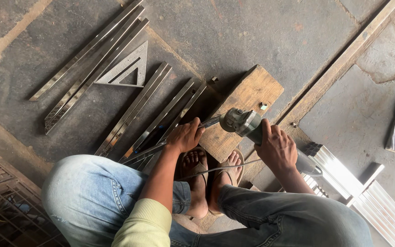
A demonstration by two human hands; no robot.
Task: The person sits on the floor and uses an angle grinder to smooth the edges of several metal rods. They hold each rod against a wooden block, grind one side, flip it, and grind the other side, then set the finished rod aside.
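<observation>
Head view: left hand (184,136) clamps steel tube (179,137) at wood block (241,107) edge; right hand (276,148) fingers wrapped round angle grinder (243,123). Grinding step; next needs steady disc contact.

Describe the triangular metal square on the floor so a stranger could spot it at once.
Start at the wooden block in the middle of the concrete floor and look to the upper left, past the long steel strips lying slantwise. The triangular metal square lies flat between two bundles of them. It alone is a grey triangle with a triangular cut-out; everything beside it is long and narrow.
</observation>
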